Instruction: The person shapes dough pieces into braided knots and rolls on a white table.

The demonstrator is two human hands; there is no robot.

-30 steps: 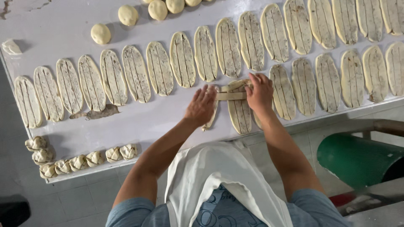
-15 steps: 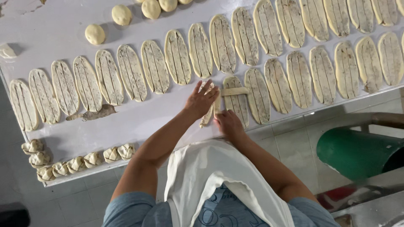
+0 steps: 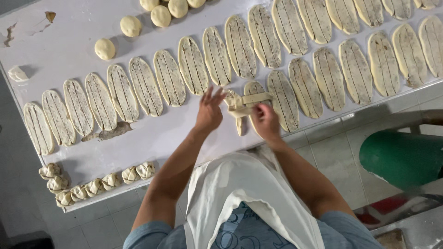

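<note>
A slit oval dough piece (image 3: 253, 91) lies at the near edge of the white work table (image 3: 60, 46), with its strips being wound into a knot (image 3: 236, 107). My left hand (image 3: 210, 112) holds the knotted end, fingers spread upward. My right hand (image 3: 265, 121) pinches a dough strip that stretches across the piece. Rows of flattened, slit oval dough pieces (image 3: 170, 77) with dark filling run across the table on both sides of my hands.
Several round dough balls (image 3: 131, 26) sit at the far side. Finished twisted knots (image 3: 97, 186) line the near left edge. A scrap of dough (image 3: 110, 133) lies by the left ovals. A green drum (image 3: 401, 159) stands on the tiled floor to my right.
My right hand has come back from the far side of the piece toward me, pulling a strip. The left hand stayed on the knot, which has grown. The camera shifted slightly.
</note>
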